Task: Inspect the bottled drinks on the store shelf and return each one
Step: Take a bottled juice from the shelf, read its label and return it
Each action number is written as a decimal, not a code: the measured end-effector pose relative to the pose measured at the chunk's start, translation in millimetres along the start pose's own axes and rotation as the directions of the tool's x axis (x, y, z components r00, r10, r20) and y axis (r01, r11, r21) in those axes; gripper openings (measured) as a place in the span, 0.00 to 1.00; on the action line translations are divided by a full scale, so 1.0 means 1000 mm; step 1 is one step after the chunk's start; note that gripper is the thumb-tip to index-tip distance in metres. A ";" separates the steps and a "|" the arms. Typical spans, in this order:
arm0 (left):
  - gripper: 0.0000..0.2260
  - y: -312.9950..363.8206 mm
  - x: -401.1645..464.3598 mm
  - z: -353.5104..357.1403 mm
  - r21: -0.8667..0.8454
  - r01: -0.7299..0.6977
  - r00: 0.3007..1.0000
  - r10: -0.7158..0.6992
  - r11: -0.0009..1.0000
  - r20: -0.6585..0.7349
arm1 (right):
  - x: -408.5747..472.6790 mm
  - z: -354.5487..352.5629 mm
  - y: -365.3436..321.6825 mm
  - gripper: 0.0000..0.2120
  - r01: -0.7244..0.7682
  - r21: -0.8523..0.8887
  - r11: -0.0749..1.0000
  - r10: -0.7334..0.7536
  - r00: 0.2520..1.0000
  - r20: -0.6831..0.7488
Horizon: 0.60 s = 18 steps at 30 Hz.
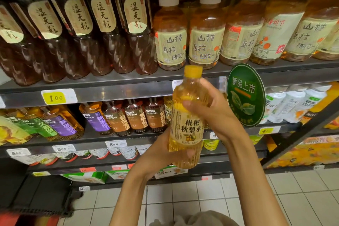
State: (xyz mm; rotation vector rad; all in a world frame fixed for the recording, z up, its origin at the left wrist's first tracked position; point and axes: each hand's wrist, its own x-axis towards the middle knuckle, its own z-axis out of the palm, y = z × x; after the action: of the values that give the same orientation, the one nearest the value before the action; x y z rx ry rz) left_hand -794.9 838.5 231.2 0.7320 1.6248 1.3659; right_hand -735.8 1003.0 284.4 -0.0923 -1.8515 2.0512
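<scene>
Yellow-capped bottle (187,115), amber drink; upright; both hands gripping.

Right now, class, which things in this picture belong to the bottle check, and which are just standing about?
In the job:
yellow-capped bottle
left hand, holding its base
right hand, holding its upper part

Standing about:
dark bottles
white-capped bottles
green round sign
yellow price tag
</scene>
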 end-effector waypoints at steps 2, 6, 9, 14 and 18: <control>0.35 -0.015 0.006 -0.010 0.024 0.046 0.998 -0.046 0.999 0.040 | -0.007 -0.003 0.008 0.25 -0.029 -0.097 0.995 0.039 0.994 0.105; 0.32 -0.053 0.020 -0.018 0.087 0.134 0.991 -0.136 0.987 0.009 | -0.015 -0.003 0.035 0.30 -0.092 -0.280 0.955 0.160 0.960 0.229; 0.30 -0.075 0.028 -0.014 0.075 0.198 0.979 -0.194 0.977 -0.062 | -0.017 -0.004 0.057 0.33 -0.172 -0.327 0.929 0.242 0.952 0.187; 0.24 -0.093 0.047 0.005 -0.012 0.163 0.963 -0.161 0.987 -0.216 | -0.021 -0.016 0.083 0.30 -0.227 -0.253 0.941 0.208 0.973 -0.098; 0.24 -0.092 0.076 0.019 0.005 0.080 0.956 -0.076 0.997 -0.285 | -0.016 -0.029 0.087 0.26 -0.206 -0.120 0.971 0.167 0.946 -0.278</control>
State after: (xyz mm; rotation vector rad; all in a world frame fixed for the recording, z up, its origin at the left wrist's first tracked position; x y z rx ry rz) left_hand -803.6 891.8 122.7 0.4903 1.8694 1.4529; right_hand -732.5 1019.3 192.5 -0.5765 -1.8797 1.9037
